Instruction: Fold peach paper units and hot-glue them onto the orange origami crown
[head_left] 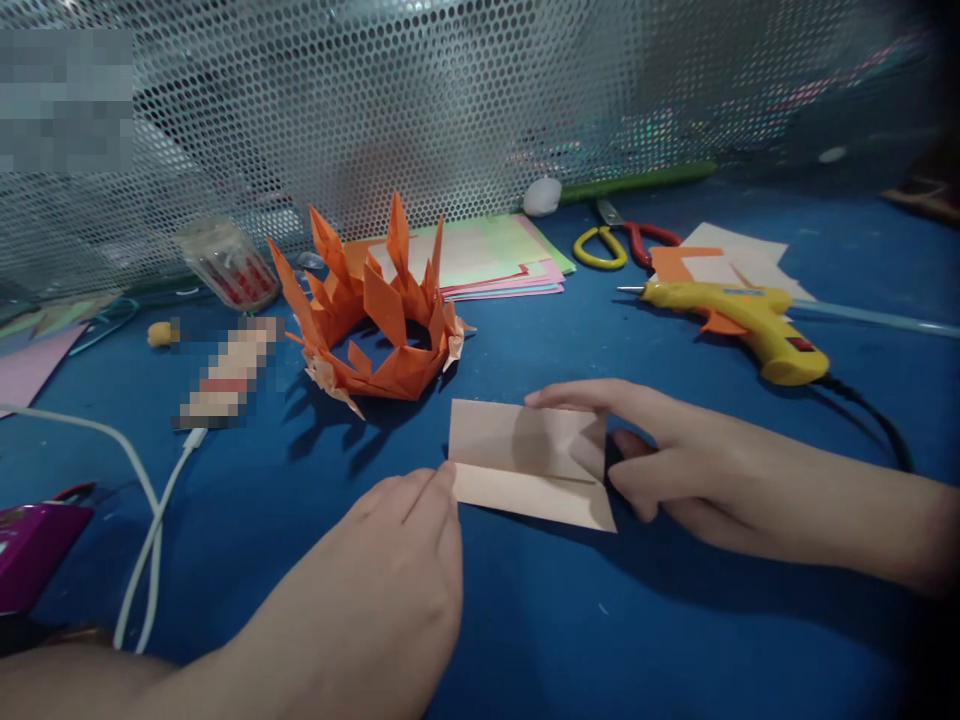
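Note:
A pale peach sheet of paper (525,440) with a lengthwise crease lies on the blue table, its upper flap standing slightly raised. My left hand (397,560) has its fingers pressed together on the paper's left end, at the crease. At the other end, my right hand (667,455) holds the sheet, its index finger reaching along the top edge and its thumb by the right edge. Just behind the paper stands an orange folded-paper crown (375,350) with tall points and small peach paper pieces on its sides.
A yellow glue gun (750,310) with a black cord lies at the right, near scissors (637,240) and paper scraps (735,255). Coloured sheets (480,255), a jar (229,265) and a perforated metal panel (450,100) stand behind. White cable (154,540) and a purple box (41,550) are left.

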